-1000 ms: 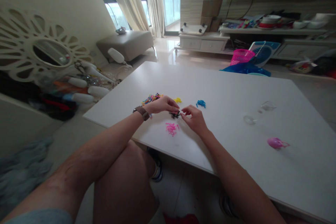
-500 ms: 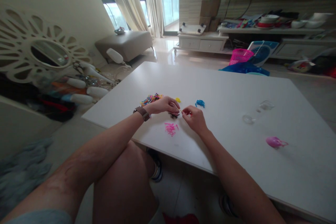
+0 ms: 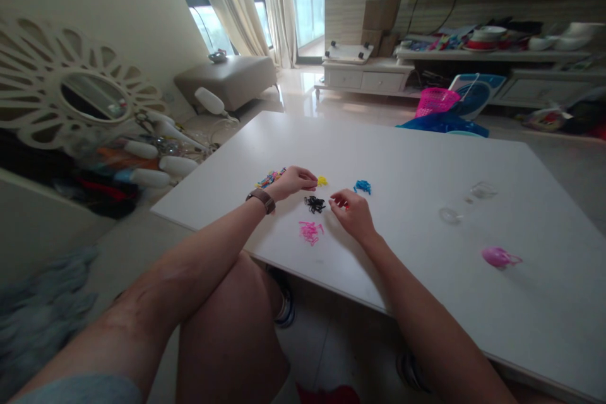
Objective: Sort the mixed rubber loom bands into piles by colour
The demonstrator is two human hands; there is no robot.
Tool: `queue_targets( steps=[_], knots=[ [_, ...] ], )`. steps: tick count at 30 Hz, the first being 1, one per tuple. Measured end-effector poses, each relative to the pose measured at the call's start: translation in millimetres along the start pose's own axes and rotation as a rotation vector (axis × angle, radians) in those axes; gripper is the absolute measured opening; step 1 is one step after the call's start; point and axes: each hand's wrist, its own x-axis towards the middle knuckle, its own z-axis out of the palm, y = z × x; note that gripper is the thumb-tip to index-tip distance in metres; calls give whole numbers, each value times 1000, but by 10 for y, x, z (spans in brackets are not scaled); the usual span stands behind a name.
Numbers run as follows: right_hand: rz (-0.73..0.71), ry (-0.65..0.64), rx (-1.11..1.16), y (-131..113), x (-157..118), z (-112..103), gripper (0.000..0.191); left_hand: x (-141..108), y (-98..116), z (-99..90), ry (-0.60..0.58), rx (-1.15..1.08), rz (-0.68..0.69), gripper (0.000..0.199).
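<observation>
My left hand [image 3: 299, 182], with a brown watch on its wrist, is beside a small yellow pile of rubber bands [image 3: 322, 181]. Its fingertips are pinched together; whatever is between them is too small to make out. My right hand [image 3: 353, 213] hovers over the table with fingers bent, thumb and forefinger slightly apart, and nothing visible between them. It partly covers some red bands [image 3: 347, 207]. Between and below my hands lie black bands [image 3: 315, 204] and pink bands [image 3: 310, 233]. Blue bands [image 3: 362, 187] sit further back. A mixed-colour pile [image 3: 269, 178] is partly behind my left hand.
On the right of the white table [image 3: 402, 164] are a pink rounded object [image 3: 497, 257] with a loop and clear plastic pieces [image 3: 451, 215]. A pink basket [image 3: 438, 102] stands past the far edge. White lamp-like parts [image 3: 177, 166] crowd the left side.
My hands have moved apart from the pale band they held between them. The left has shifted up and left toward the yellow pile, uncovering the black bands. The right has barely moved.
</observation>
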Motion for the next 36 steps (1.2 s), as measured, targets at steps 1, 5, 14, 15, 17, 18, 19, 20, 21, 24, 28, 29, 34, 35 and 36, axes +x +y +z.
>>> queue_targets(
  steps=[1,5,14,15,17,18,19,20,21,24,28,29,34,35,36],
  knots=[
    [-5,-5,-1,1,-2,-1,7,40,-17,-2,53,-7,-19,26],
    [-18,-27,-1,13,-10,-15,8,191,-73,49,169,-40,-44,23],
    [-22,-53,-14,38,-8,-42,9,259,-127,93,113,-88,-90,38],
    [-23,-55,-19,37,-8,-41,9,245,-127,78,93,-98,-91,39],
    [-21,-58,-29,34,-6,-37,9,207,-117,56,38,-114,-91,39],
    [-17,-58,-32,32,-5,-35,9,184,-107,50,0,-120,-88,39],
    [-13,-57,-34,30,-3,-33,9,159,-96,49,-44,-125,-84,39],
    [-9,-51,-34,28,0,-31,9,134,-83,52,-87,-127,-78,40],
    [-5,-40,-33,27,2,-30,9,109,-71,59,-129,-126,-69,41],
    [12,9,-32,30,14,-36,6,50,-49,93,-229,-95,-26,47],
    [23,21,-33,46,28,-54,8,-7,-41,145,-315,-73,15,50],
    [18,7,-40,51,28,-56,7,-22,-37,157,-336,-71,21,49],
    [-18,-68,-61,67,20,-37,8,-90,-10,209,-413,0,59,47],
    [-27,-77,-60,70,21,-36,9,-99,-5,218,-419,8,59,47],
    [-38,-83,-63,75,25,-42,9,-105,1,226,-422,11,55,46]
  ],
)
